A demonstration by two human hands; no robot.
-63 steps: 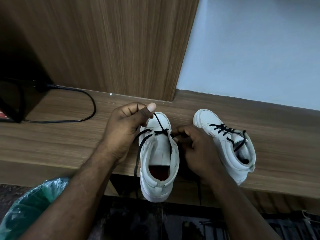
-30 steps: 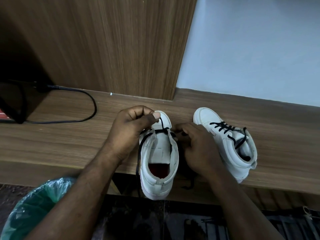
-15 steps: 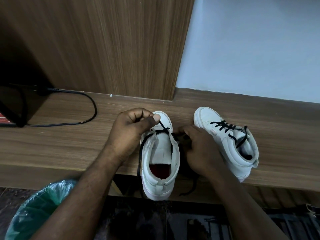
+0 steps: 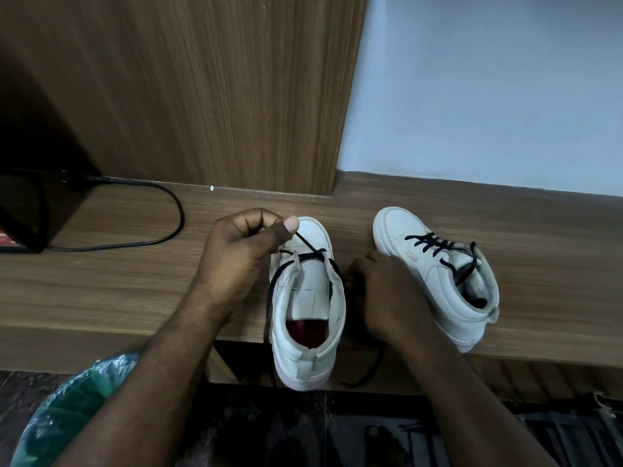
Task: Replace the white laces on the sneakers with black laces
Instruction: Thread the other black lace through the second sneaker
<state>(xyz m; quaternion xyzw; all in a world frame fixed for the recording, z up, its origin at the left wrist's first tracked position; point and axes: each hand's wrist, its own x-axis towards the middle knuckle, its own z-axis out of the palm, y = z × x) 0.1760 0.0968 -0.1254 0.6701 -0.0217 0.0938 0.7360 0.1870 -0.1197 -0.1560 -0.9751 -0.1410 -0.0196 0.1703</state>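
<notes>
Two white high-top sneakers stand on a wooden ledge (image 4: 118, 291), toes pointing away from me. The left sneaker (image 4: 308, 305) has a black lace (image 4: 312, 252) crossed through its lowest eyelets only. My left hand (image 4: 242, 254) pinches one end of that lace between thumb and forefinger above the toe. My right hand (image 4: 384, 294) lies curled against the sneaker's right side, gripping the lace's other end, which trails below the ledge. The right sneaker (image 4: 438, 278) is laced in black up to its collar.
A black cable (image 4: 158, 237) loops over the ledge at the left, running from a dark device. A wooden panel and a pale wall rise behind. Below the ledge at lower left sits a bin lined with a green bag (image 4: 67, 409).
My left hand has drawn its lace end a little up and away over the toe. The right hand has slid slightly down beside the sneaker, and the loose lace tail hangs lower.
</notes>
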